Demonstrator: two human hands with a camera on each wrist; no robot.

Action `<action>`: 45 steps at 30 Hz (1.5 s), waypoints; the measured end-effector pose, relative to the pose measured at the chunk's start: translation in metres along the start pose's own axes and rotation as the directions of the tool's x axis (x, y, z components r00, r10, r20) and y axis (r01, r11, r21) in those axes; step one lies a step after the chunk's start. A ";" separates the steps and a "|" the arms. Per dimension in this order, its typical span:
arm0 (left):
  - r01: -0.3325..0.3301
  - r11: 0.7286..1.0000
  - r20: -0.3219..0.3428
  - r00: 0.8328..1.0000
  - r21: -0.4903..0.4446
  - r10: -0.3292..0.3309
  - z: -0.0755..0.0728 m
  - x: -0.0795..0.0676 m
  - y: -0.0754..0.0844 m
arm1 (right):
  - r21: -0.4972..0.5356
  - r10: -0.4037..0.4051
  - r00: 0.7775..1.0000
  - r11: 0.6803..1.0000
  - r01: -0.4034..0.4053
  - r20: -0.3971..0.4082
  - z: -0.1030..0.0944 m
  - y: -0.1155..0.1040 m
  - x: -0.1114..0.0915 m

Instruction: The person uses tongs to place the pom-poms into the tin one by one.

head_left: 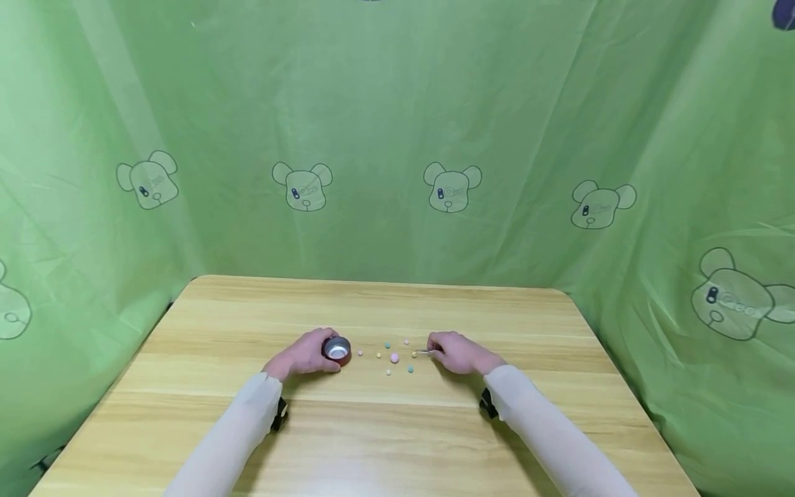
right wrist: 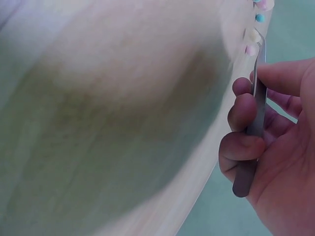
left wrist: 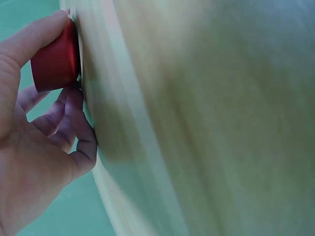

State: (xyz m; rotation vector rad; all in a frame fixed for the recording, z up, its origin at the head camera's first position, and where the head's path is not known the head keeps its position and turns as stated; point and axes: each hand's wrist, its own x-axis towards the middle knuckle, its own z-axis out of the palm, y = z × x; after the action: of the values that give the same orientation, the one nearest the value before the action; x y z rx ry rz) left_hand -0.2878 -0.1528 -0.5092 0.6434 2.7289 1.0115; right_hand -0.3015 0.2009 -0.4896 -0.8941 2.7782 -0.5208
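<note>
My left hand [head_left: 308,353] holds a small round red metal tin [left wrist: 56,61] by its sides, thumb on one side and fingers on the other. Seen from above, the tin stands upright on the table with its silver inside showing. In my right hand [head_left: 458,353] is a pair of metal tweezers [right wrist: 257,118] with bent tips. Those tips are at a small yellow ball [head_left: 415,355]; whether they grip it I cannot tell. Between the hands lie several more little balls, among them a larger pink ball [head_left: 394,357] and a blue ball [head_left: 410,369].
The wooden table [head_left: 385,442] extends on all sides of the hands. Behind it and at both sides hangs a green curtain [head_left: 379,138] printed with bear heads. Dark wrist bands [head_left: 488,404] sit under the light sleeves.
</note>
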 end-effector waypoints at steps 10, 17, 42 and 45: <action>-0.018 1.000 -0.008 1.000 0.020 0.018 0.001 -0.002 -0.002 | -0.002 -0.048 0.999 0.999 0.048 -0.002 0.002 -0.003 0.006; -0.026 0.999 -0.016 1.000 0.018 0.026 0.000 0.000 0.000 | 0.038 -0.037 0.999 0.999 0.038 -0.017 -0.001 -0.010 0.011; -0.002 1.000 0.003 1.000 0.016 0.002 0.000 -0.001 0.001 | 0.024 -0.149 0.988 0.988 0.150 -0.038 -0.020 -0.058 0.037; -0.005 1.000 0.001 1.000 0.011 0.005 -0.001 -0.001 0.002 | 0.009 -0.157 0.987 0.987 0.158 -0.037 -0.020 -0.064 0.041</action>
State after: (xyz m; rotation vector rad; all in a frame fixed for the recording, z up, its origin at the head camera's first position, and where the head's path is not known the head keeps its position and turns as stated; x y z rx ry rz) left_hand -0.2866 -0.1524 -0.5076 0.6530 2.7350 0.9979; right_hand -0.3056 0.1337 -0.4489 -1.1186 2.7470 -0.5831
